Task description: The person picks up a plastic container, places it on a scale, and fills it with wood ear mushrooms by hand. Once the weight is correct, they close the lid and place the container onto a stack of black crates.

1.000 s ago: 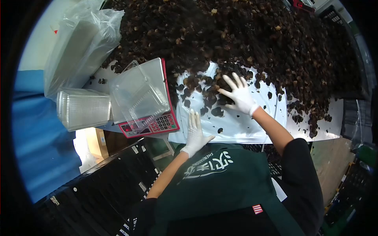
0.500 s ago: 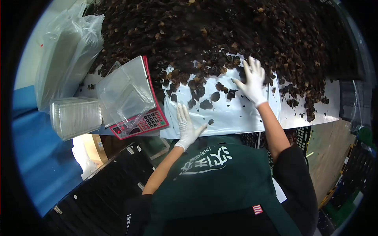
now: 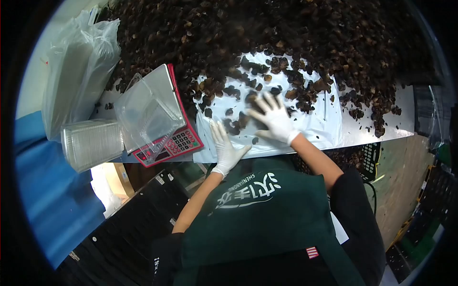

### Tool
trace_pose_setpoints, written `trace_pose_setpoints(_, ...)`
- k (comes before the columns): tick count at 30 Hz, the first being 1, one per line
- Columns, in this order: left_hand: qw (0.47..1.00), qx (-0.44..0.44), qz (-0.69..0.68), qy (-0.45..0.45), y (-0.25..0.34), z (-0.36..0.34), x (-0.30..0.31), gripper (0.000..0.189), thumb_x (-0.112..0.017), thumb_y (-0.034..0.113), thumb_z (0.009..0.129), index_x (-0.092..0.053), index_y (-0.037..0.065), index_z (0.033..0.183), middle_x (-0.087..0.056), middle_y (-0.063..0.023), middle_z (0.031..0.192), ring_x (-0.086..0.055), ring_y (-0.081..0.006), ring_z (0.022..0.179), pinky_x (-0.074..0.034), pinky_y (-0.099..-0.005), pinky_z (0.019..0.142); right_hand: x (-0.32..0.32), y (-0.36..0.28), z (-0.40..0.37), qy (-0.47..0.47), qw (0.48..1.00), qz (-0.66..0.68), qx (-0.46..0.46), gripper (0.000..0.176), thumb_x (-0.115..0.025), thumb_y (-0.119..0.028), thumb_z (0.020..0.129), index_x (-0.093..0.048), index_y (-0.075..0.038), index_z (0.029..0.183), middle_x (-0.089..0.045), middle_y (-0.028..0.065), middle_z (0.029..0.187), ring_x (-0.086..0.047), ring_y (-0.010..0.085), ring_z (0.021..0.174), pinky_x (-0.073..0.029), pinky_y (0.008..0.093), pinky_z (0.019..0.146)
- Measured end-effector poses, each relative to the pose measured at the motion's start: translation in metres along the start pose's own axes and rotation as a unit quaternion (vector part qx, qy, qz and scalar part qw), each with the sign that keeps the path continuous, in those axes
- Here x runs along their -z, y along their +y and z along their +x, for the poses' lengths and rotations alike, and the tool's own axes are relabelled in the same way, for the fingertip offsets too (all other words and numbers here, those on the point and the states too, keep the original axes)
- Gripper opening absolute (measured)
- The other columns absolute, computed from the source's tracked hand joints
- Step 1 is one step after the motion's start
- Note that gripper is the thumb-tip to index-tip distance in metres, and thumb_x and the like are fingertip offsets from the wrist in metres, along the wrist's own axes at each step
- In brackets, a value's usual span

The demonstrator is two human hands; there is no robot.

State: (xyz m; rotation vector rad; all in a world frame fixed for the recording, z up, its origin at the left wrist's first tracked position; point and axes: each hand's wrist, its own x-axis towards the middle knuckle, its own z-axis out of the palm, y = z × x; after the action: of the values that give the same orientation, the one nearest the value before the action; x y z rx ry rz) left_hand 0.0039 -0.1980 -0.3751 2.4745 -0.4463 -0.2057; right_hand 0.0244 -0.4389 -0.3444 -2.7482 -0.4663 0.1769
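A white plastic sheet lies at the front of the table, with scattered dark wood ear mushrooms on it. My left hand, in a white glove, rests flat near the sheet's front left edge, fingers extended and thumb apart. My right hand, gloved too, is spread over the middle of the sheet, its fingertips beside several loose mushroom pieces. Neither hand grips anything. Beyond the sheet a deep heap of the same mushrooms covers the table's back.
To the left stands a red digital scale with a clear plastic container on its pan. Beside it is a stack of clear trays. Plastic bags stand behind these. A black crate shows below the table edge at right.
My right hand has moved left and toward me across the sheet, from the heap's edge to the middle. Mushroom pieces there have shifted. The left hand stays nearly in place.
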Motion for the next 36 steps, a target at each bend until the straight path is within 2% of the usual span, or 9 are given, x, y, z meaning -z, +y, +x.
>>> trace_pose_setpoints(3,1.0,-0.005,-0.01,0.007,0.0,0.001,-0.001,0.137,-0.088,0.041,0.064,0.006,-0.008,0.151,0.003,-0.0387,0.155,0.003,-0.0513,0.147,-0.005,-0.0539,0.119,0.005,0.027,-0.035,0.054,0.996,-0.022,-0.074,0.09,-0.081,-0.048,0.067,-0.045,-0.027,0.146,-0.028,0.02,0.157,-0.021,0.0443,0.145,-0.014,0.0605,0.117)
trace_pose_setpoints(7,1.0,-0.004,-0.013,-0.001,0.0,0.001,0.0,0.138,-0.089,0.039,0.063,0.006,-0.009,0.151,0.003,-0.0384,0.155,0.002,-0.0507,0.147,-0.005,-0.0517,0.12,0.01,0.042,-0.065,0.091,0.983,-0.031,-0.158,0.104,-0.084,-0.046,0.065,-0.035,-0.021,0.153,-0.023,0.0196,0.16,-0.019,0.0432,0.147,-0.014,0.0588,0.117)
trace_pose_setpoints(11,1.0,-0.011,-0.011,-0.009,0.0,0.0,0.002,0.138,-0.089,0.039,0.062,0.005,-0.009,0.151,0.004,-0.0372,0.156,0.003,-0.0497,0.147,-0.005,-0.0511,0.12,-0.001,0.057,-0.09,0.234,0.947,-0.015,-0.218,0.104,-0.082,-0.043,0.068,-0.031,-0.007,0.153,-0.023,0.0243,0.158,-0.02,0.0441,0.146,-0.018,0.057,0.116)
trace_pose_setpoints(13,1.0,-0.012,-0.012,-0.016,-0.001,0.0,0.002,0.138,-0.089,0.04,0.062,0.005,-0.009,0.151,0.004,-0.0369,0.156,0.003,-0.0494,0.147,-0.005,-0.051,0.12,-0.012,0.059,-0.099,0.282,0.922,0.01,-0.264,0.1,-0.079,-0.042,0.073,-0.03,-0.005,0.153,-0.023,0.0271,0.157,-0.021,0.0455,0.145,-0.017,0.0571,0.116)
trace_pose_setpoints(16,1.0,-0.017,-0.013,-0.021,-0.002,0.0,0.003,0.139,-0.089,0.04,0.062,0.004,-0.009,0.151,0.004,-0.0365,0.156,0.003,-0.0488,0.148,-0.005,-0.0509,0.12,-0.029,0.042,-0.1,0.299,0.905,0.001,-0.304,0.099,-0.079,-0.035,0.074,-0.028,-0.005,0.153,-0.023,0.0278,0.157,-0.022,0.0462,0.144,-0.016,0.054,0.118)
trace_pose_setpoints(21,0.999,-0.024,-0.006,-0.031,-0.002,0.0,0.007,0.138,-0.089,0.043,0.062,0.003,-0.01,0.151,0.002,-0.0369,0.156,0.002,-0.0487,0.148,-0.006,-0.0508,0.12,-0.045,-0.02,-0.08,0.214,0.937,0.032,-0.275,0.092,-0.074,-0.044,0.077,-0.034,-0.009,0.152,-0.022,0.0243,0.158,-0.015,0.0449,0.147,-0.007,0.0598,0.117)
trace_pose_setpoints(27,0.999,-0.038,0.009,-0.036,-0.017,-0.011,0.01,0.135,-0.088,0.043,0.063,0.0,-0.012,0.151,-0.003,-0.0371,0.156,-0.004,-0.0489,0.147,-0.007,-0.0507,0.12,-0.057,-0.057,-0.07,0.16,0.959,0.059,-0.225,0.086,-0.074,-0.043,0.078,-0.039,-0.012,0.15,-0.028,0.0243,0.156,-0.021,0.0436,0.145,-0.007,0.0636,0.116)
trace_pose_setpoints(31,0.999,-0.028,0.005,-0.043,-0.018,-0.012,0.014,0.133,-0.088,0.042,0.064,-0.002,-0.013,0.15,-0.005,-0.0361,0.156,-0.005,-0.048,0.147,-0.008,-0.0501,0.121,-0.06,-0.063,-0.065,0.173,0.962,0.069,-0.2,0.084,-0.075,-0.04,0.077,-0.04,-0.012,0.149,-0.029,0.0262,0.155,-0.024,0.0434,0.144,-0.008,0.0634,0.116)
trace_pose_setpoints(36,0.997,-0.071,0.015,-0.03,-0.027,-0.013,0.01,0.132,-0.088,0.04,0.064,-0.003,-0.013,0.15,-0.007,-0.0352,0.156,-0.007,-0.0472,0.147,-0.009,-0.0501,0.121,-0.062,-0.078,-0.047,0.142,0.971,0.087,-0.169,0.087,-0.077,-0.04,0.074,-0.041,-0.013,0.148,-0.03,0.0259,0.155,-0.026,0.0416,0.144,-0.01,0.0614,0.117)
